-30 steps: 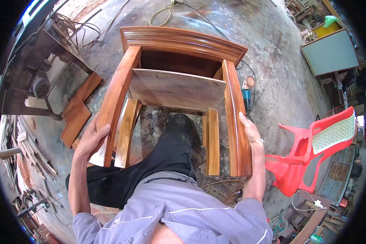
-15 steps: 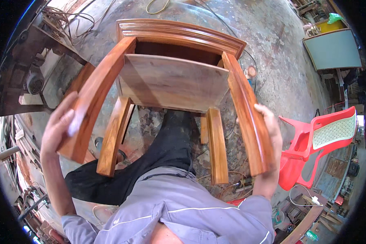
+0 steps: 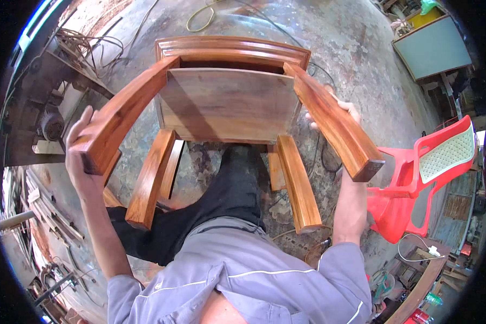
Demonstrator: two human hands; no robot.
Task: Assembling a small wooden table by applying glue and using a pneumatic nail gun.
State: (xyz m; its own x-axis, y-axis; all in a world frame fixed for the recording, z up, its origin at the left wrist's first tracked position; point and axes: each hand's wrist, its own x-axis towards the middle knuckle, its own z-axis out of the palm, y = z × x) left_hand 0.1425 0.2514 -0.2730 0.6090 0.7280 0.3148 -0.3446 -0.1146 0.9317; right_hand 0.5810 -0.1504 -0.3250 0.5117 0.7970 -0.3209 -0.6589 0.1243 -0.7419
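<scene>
In front of me a varnished reddish-brown wooden table (image 3: 227, 105) is tipped with its several curved legs toward me. A moulded edge (image 3: 232, 51) runs along its far side, and a duller flat panel spans the middle. My left hand (image 3: 81, 143) grips the outer side of the far left leg (image 3: 127, 108) close to its end. My right hand (image 3: 343, 108) is wrapped round the far right leg (image 3: 335, 119) about midway, with fingertips showing on its inner side. The near left leg (image 3: 152, 181) and near right leg (image 3: 298, 183) point at my lap, untouched.
A red plastic chair (image 3: 399, 200) with a pale woven-look back stands at my right. Cables and a yellow hose (image 3: 200, 19) lie on the stained concrete floor. Machinery (image 3: 51, 124) and stacked wood strips (image 3: 48, 205) line the left. A pale-topped box (image 3: 432, 48) stands far right.
The table has tilted, its far leg ends swinging up and away from my lap. My right hand now holds its leg farther from the end; my left hand has stayed near its leg's end.
</scene>
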